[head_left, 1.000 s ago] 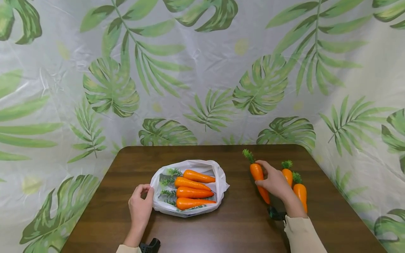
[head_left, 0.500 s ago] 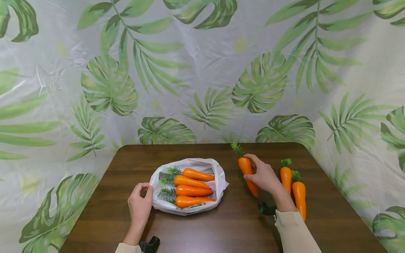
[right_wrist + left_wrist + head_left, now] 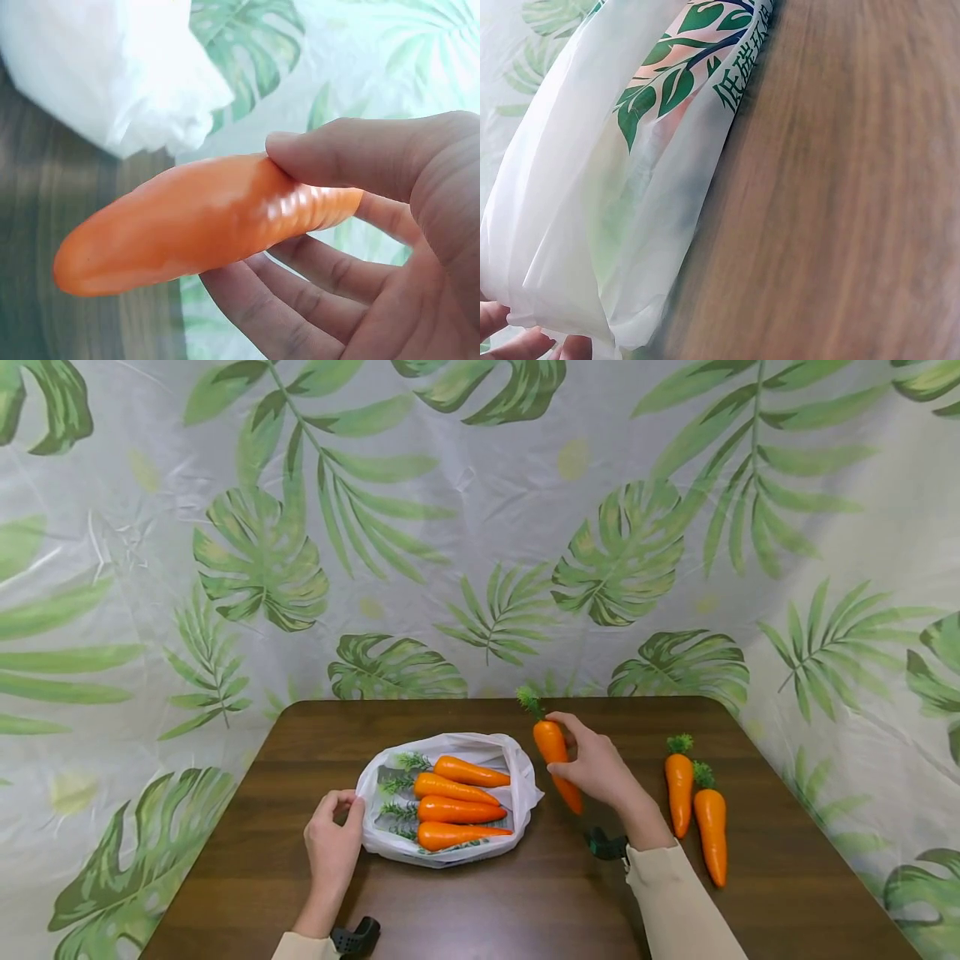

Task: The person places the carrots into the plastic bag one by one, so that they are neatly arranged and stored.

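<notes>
Right hand [image 3: 416, 281] pinches ridged orange carrot [image 3: 195, 225]; white bag [image 3: 112, 67] upper left, apart from it; dark worktop [image 3: 75, 330] lower left; pale sheet [image 3: 337, 60] with green leaf print behind

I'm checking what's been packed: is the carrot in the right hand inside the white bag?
No, the right hand holds that carrot outside the white bag, beside its rim.

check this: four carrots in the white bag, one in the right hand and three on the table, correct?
Not three: the head view shows two carrots on the table. Four carrots in the white bag and one in the right hand are correct.
</notes>
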A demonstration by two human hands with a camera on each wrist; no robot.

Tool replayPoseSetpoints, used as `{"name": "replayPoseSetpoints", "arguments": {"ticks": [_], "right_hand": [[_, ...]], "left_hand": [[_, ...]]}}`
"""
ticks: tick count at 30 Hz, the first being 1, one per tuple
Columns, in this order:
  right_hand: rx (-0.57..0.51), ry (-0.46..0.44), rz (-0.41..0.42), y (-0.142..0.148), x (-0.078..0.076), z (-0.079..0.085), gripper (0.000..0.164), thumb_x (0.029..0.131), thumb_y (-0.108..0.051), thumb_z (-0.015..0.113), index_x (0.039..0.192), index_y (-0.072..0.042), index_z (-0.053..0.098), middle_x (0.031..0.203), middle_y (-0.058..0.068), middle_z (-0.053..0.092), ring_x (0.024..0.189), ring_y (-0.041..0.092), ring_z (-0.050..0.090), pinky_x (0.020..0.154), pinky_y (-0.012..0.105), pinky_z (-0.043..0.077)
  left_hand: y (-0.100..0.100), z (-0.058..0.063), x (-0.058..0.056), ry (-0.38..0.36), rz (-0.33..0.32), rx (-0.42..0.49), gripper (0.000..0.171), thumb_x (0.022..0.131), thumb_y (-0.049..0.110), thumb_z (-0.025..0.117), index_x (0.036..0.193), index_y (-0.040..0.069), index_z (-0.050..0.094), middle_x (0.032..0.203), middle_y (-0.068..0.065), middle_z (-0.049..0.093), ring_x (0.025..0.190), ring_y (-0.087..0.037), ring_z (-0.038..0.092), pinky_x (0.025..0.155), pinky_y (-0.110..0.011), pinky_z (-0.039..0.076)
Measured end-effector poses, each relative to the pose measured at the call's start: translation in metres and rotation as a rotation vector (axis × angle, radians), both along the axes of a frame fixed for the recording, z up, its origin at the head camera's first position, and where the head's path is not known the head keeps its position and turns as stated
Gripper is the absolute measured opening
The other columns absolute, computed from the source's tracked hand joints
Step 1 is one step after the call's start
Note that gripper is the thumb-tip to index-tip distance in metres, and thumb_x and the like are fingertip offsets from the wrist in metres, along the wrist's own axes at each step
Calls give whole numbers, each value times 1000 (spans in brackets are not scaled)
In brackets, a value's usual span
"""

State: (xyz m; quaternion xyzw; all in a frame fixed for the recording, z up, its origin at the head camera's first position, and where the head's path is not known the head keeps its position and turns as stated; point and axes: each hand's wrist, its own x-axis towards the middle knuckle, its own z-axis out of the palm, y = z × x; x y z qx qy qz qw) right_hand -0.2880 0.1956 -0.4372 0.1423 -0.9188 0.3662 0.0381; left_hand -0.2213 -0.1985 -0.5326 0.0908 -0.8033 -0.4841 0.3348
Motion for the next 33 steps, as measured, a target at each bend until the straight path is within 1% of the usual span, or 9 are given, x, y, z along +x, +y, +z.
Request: {"name": "replayPoseSetpoints", "arguments": {"ticks": [6,14,17,20,25,29,33], "right_hand": [[-19,40,30,-17,-1,9,79,80,-12,82,148,-27,44,108,9,68,83,22,65,69,37,53],[-54,49,115,-47,-1,16,77,83,-7,80,147,-31,43,112,7,67,81,22,66,65,33,55],[-66,56,143,-58,0,17,78,83,-6,80,147,-31,43,110,5,66,78,19,66,63,32,55],[-66,67,169,-68,0,18,78,83,-6,80,148,-31,43,109,3,67,77,17,65,63,32,54],[-54,86,190,-83,-4,17,79,84,-6,78,149,-32,41,113,3,66,81,19,66,69,35,53],[-45,97,203,-94,-8,15,80,84,-6,78,150,-32,40,115,2,64,83,19,67,73,35,53],[-21,81,228,-101,-13,7,82,85,-5,78,150,-36,39,116,0,62,85,17,66,71,32,53]], "left_hand": [[0,0,0,-3,-1,-4,5,91,9,72,90,5,71,92,-7,71,90,-26,69,81,-37,46],[-2,0,0,6,-2,-10,6,92,10,72,90,5,71,93,-7,72,90,-26,69,79,-29,44],[-2,0,0,8,-9,-5,6,92,10,72,90,5,71,93,-7,72,90,-26,69,79,-30,44],[-2,1,1,8,-16,0,4,92,8,71,90,5,71,93,-8,72,91,-27,69,80,-35,45],[-2,1,1,8,-19,-1,5,92,9,71,90,5,71,93,-8,72,91,-28,69,80,-43,47],[-1,2,1,13,-17,-4,6,92,10,71,89,5,71,92,-7,71,90,-27,69,80,-41,46],[-1,1,2,15,-15,-10,8,92,11,71,89,4,71,91,-7,71,90,-27,69,79,-36,45]]}}
